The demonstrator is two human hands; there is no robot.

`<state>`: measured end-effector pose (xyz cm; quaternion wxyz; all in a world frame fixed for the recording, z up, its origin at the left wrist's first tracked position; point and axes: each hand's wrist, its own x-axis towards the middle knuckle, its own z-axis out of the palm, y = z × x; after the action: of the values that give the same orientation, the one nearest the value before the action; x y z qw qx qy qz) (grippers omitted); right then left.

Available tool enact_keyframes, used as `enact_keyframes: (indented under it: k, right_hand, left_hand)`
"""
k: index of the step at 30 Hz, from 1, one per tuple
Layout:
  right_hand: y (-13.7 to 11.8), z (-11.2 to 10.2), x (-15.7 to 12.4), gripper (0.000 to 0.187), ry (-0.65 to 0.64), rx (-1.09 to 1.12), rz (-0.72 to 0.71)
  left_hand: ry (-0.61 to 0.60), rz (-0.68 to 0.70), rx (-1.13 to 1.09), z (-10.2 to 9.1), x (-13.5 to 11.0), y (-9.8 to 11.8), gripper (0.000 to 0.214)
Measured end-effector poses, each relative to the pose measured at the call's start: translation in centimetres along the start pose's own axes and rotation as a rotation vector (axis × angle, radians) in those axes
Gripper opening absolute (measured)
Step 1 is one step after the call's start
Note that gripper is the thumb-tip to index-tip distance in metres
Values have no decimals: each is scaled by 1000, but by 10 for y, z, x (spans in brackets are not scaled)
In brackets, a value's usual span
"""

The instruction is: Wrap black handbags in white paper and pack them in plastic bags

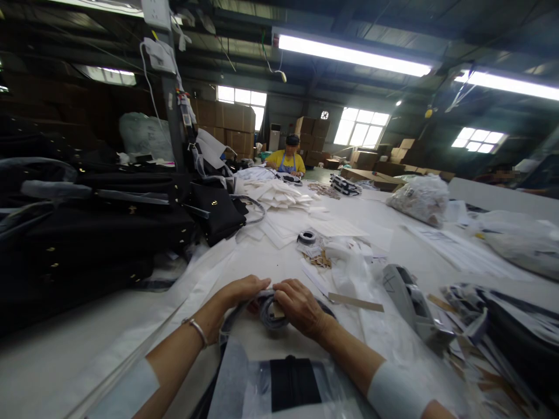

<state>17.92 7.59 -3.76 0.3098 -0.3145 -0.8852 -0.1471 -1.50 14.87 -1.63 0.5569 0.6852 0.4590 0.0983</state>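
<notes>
Clear film (257, 384) covers a black bag (295, 384) at the bottom centre of the frame. Just above, the right hand (301, 307) has its fingers grasping a grey roll (267, 316); the left hand (244, 289) curves beside it, its grip impossible to tell. Stacked bags (113, 227) fill the left.

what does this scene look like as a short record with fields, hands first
left hand: at the dark curved handle, grip unclear
right hand: holds the grey roll
left wrist: bracelet
nearest the camera: black piece with clear plastic around it
left side: black bags
mid-table: smaller roll, white sheets beyond
right side: grey device
far end: co-worker in a yellow top
overhead: lit tube lights
</notes>
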Motion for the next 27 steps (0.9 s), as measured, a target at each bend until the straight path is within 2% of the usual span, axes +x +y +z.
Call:
enact_keyframes:
  k: [3,8,13,18,22,25,27]
  right_hand:
    - [-1,0,2,20,15,6,7]
    - [-1,1,1,23,6,11,14]
    - [0,-3,2,26,40,24,9]
    - [0,-11,6,25,-1,67,-1]
    - [-3,-19,13,22,-33,197,157]
    - [-9,-25,18,20,10,375,369]
    - [-12,-29,20,18,47,501,560]
  left_hand:
    - [-83,-13,-123,3,8,-1,56]
    - [-79,0,-142,2,23,-3,35]
    - [91,24,-9,8,31,-6,27]
    - [293,65,145,18,19,4,29]
    - [461,118,230,28,-2,17,23]
    - [531,160,252,36,-17,23,21]
    - [554,183,254,40,-24,26,20]
